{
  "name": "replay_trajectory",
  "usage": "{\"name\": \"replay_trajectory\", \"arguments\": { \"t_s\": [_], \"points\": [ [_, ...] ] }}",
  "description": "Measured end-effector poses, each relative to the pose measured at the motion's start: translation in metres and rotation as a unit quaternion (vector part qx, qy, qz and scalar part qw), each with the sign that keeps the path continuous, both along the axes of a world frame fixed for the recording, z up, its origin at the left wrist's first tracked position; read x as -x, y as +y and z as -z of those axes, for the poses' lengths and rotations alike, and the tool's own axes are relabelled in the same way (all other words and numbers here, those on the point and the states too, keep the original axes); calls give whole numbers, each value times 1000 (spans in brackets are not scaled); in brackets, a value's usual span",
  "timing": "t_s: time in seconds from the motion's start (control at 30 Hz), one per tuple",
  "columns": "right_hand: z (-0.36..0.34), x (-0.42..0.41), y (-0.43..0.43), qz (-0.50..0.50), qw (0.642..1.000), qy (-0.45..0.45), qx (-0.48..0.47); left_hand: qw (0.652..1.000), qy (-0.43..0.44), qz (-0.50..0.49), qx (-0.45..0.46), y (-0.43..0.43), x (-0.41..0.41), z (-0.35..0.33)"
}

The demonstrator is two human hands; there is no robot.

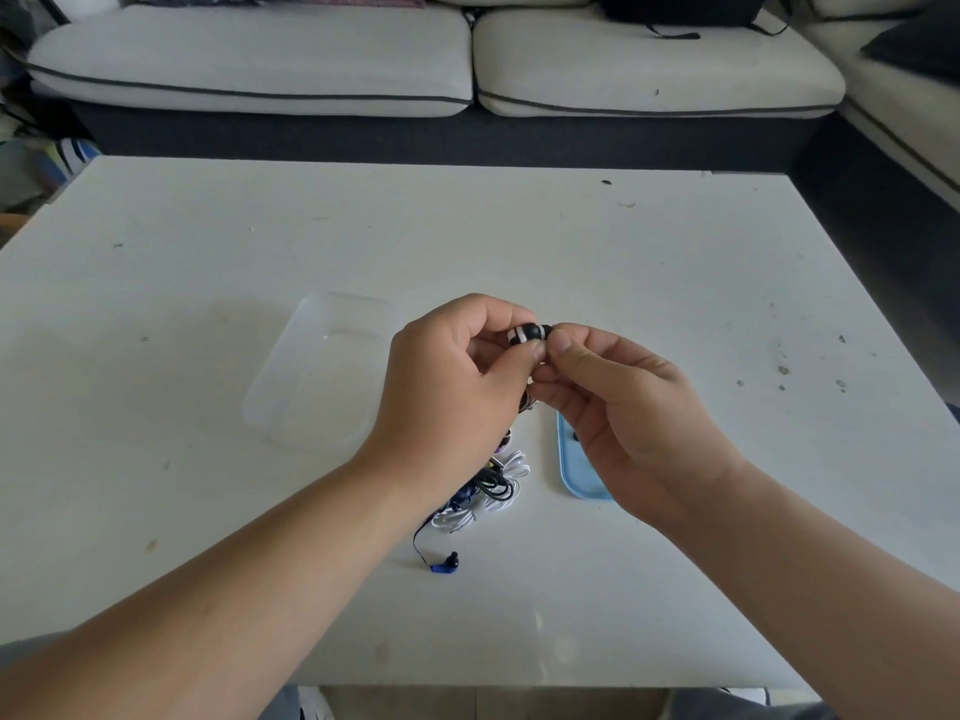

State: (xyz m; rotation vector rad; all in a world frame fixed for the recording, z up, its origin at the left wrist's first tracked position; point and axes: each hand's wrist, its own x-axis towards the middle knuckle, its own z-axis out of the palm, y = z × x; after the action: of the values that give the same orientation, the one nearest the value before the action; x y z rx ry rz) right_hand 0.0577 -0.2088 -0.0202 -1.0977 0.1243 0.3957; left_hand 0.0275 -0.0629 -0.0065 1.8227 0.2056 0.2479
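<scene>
My left hand [457, 387] and my right hand [618, 402] meet above the middle of the white table [675, 283]. Between their fingertips they pinch a small black earbud with a white band [530, 333]. Below the hands lies a tangle of black, white and blue earphone cables [488, 491]. One blue and black earbud [445, 563] trails out of it toward me. My hands hide the upper part of the tangle.
A clear plastic container [317, 376] lies to the left of my hands. A light blue tray [574, 470] sits partly under my right hand. A pale sofa [249, 59] runs behind the table.
</scene>
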Motion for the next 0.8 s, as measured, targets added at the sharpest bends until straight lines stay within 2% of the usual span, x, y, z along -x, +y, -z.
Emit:
{"name": "replay_trajectory", "arguments": {
  "t_s": [0.33,0.8],
  "points": [
    [-3,3,-2,35,995,-34,86,999,33,-2,19,5,-6,3],
    [-3,-15,-17,-82,996,12,38,993,61,64,83,10,-11,4]
  ]
}}
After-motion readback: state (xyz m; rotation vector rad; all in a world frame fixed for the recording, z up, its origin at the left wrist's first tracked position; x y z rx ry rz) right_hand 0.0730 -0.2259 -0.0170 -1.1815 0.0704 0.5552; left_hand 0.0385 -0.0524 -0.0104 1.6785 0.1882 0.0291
